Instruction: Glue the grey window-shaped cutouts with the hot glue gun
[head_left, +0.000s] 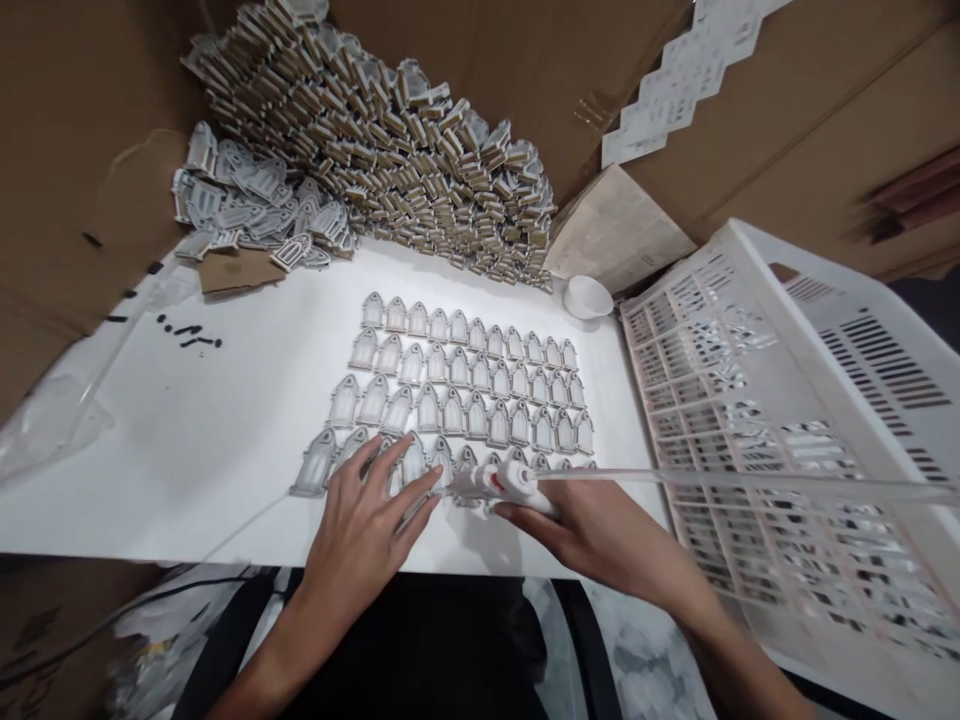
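Glue gun: a white, rounded plastic glue gun (516, 482) with a red spot, low over the nearest row, a long translucent stick (735, 484) trailing right from its back end.
Right hand: the right hand (600, 525) is wrapped round the gun's handle.
Left hand: the left hand (371, 510) is spread, fingers loosely bent over the same row; whether it grips a piece, I cannot tell.
Arched pieces: small, pale, window-shaped pieces (451, 410) with darker edges and pointed tops, in four rows.
Tabletop: a smooth white tabletop (247, 430), small black scraps (191, 335) at left.
Behind: a dense, ridged pile of brown-edged pieces (390, 140) against brown cardboard (525, 60).
Right side: a small white bowl (589, 297) near a latticed white plastic basket (795, 360).
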